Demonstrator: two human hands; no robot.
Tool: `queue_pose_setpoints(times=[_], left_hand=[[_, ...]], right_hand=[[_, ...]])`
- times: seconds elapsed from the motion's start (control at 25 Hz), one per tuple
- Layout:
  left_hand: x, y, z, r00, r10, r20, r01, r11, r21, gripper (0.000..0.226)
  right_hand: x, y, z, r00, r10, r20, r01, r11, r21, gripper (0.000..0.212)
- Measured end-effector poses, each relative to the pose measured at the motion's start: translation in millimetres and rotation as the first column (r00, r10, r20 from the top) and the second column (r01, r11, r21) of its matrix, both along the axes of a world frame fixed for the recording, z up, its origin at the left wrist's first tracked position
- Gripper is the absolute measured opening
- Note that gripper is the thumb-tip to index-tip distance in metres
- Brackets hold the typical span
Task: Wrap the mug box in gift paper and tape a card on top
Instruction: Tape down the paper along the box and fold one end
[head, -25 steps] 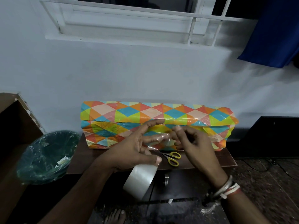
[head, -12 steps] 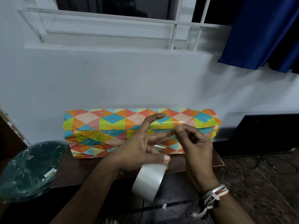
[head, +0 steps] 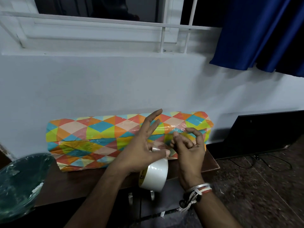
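The box [head: 105, 139] sits papered on the tabletop [head: 74, 183], against the wall. Left hand [head: 141, 148] grips the tape roll [head: 154, 175], right hand [head: 189, 145] pinches a strip [head: 158, 145] at the seam. No card in sight yet.

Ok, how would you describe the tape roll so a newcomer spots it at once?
Find the brown table against the white wall, with the long parcel in multicoloured diamond paper on it. At the table's near edge, the tape roll hangs from the left hand. It is the only clear glossy ring, unlike the patterned parcel and dark green bin.
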State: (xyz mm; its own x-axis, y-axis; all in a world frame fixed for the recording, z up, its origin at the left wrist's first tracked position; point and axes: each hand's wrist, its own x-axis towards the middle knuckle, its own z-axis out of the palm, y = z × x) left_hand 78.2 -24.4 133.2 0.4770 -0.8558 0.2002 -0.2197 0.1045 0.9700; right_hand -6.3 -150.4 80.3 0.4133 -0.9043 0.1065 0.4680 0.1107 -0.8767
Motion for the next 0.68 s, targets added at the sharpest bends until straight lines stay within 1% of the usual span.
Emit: queue_pose_setpoints(times=[0.08, 0.12, 0.4, 0.56, 0.68], left_hand=[[0, 1, 0, 1.000, 0.015, 0.017, -0.015, 1.000, 0.023, 0.108], [1, 2, -1, 1.000, 0.020, 0.023, -0.020, 0.999, 0.029, 0.108], [6, 4, -11, 0.996, 0.030, 0.085, -0.036, 0.997, 0.066, 0.106], [9, 5, -15, 0.994, 0.009, 0.105, -0.020, 0.994, 0.105, 0.107], [10, 4, -17, 0.995, 0.002, 0.103, -0.015, 0.992, 0.126, 0.108]], right_hand=[[2, -2, -3, 1.000, -0.015, 0.002, 0.015, 1.000, -0.018, 0.044], [4, -3, -5, 1.000, -0.020, -0.003, 0.020, 1.000, -0.022, 0.047], [11, -7, -15, 0.999, -0.042, -0.004, 0.042, 0.999, -0.013, 0.050], [15, -7, -15, 0.997, -0.077, -0.015, 0.077, 0.997, -0.008, 0.054], [18, -9, -21, 0.992, -0.112, -0.060, 0.111, 0.994, -0.013, 0.057]])
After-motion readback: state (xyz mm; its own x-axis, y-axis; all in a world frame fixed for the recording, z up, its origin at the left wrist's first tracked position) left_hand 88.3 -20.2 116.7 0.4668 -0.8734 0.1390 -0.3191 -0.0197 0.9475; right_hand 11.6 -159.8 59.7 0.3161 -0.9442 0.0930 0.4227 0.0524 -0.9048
